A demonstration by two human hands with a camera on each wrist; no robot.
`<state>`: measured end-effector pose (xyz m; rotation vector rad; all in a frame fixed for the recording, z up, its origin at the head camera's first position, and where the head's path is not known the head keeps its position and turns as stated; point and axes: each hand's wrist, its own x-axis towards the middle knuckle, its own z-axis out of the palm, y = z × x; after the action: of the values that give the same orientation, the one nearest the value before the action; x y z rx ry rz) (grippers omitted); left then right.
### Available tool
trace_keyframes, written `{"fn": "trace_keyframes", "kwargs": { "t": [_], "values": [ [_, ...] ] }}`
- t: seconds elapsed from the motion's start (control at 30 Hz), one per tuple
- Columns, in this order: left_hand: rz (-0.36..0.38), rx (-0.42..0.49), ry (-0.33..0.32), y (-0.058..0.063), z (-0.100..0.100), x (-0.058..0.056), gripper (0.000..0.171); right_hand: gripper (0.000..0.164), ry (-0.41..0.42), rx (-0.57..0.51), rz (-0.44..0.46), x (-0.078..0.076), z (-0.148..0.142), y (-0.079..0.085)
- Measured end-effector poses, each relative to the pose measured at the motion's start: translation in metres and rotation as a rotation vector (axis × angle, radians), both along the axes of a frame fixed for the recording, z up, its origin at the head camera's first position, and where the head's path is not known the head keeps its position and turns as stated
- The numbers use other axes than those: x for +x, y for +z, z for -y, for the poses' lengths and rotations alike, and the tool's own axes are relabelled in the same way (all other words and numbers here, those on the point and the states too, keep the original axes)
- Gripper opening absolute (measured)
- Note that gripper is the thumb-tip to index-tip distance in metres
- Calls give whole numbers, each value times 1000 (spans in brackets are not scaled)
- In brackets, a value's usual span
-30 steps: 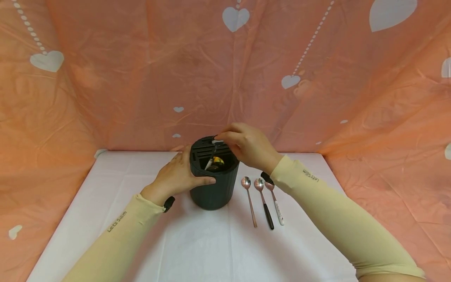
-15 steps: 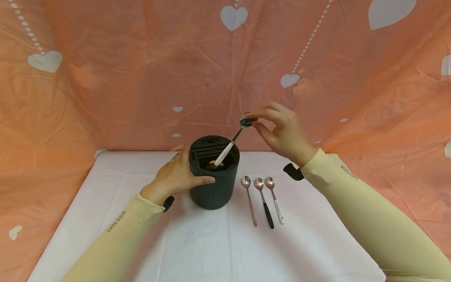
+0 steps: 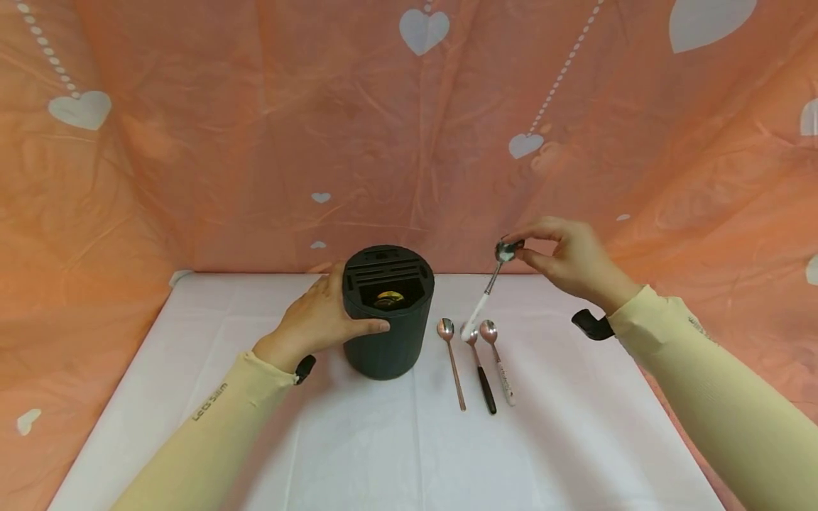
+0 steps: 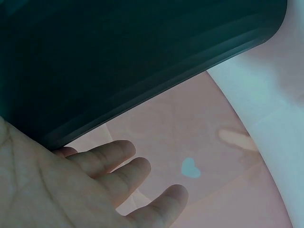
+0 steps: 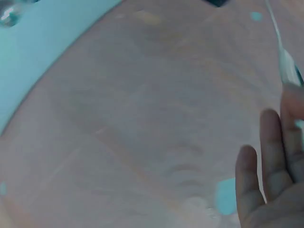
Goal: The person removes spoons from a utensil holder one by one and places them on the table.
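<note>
A dark ribbed cylindrical utensil holder (image 3: 385, 351) stands upright on the table. Its top has slots and a wider opening, inside which something shiny and yellowish shows. My left hand (image 3: 319, 319) grips it at the left, thumb across the front below the rim; several fingers (image 4: 114, 156) show beside its wall in the left wrist view. Right of the holder, in the air, my right hand (image 3: 569, 255) pinches a spoon (image 3: 483, 301) by its metal bowl. The white handle hangs down to the left, its end overlapping the middle spoon on the table.
Three spoons lie side by side right of the holder: a copper-coloured one (image 3: 456, 376), a black-handled one (image 3: 486, 387) and one with a patterned white handle (image 3: 505, 380). A white cloth covers the table (image 3: 358, 440). An orange curtain (image 3: 255, 177) with hearts hangs behind and at the sides.
My right hand has drawn the white-handled spoon up out of the holder and carried it right, over the lying spoons. My left hand has stayed on the holder.
</note>
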<state>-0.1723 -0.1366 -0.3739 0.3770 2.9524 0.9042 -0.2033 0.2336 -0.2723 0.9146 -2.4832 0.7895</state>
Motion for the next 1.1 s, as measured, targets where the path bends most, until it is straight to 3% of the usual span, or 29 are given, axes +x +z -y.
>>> {"fn": "trace_keyframes", "kwargs": {
  "t": [0.13,0.4,0.6,0.77,1.1],
  "values": [
    [-2,4,0,0,0,1,133,28,6,150,106,-3,-18,-18],
    [-1,5,6,-1,0,0,134,27,29,346,252,-16,-39,-56],
    [-1,9,9,-2,-1,1,132,28,-53,476,341,-24,-50,-89],
    [-4,8,3,-2,-1,1,133,31,-50,475,474,-30,-59,-116],
    [-1,-4,11,0,-1,2,133,34,-56,427,501,-40,-67,-155]
  ]
}}
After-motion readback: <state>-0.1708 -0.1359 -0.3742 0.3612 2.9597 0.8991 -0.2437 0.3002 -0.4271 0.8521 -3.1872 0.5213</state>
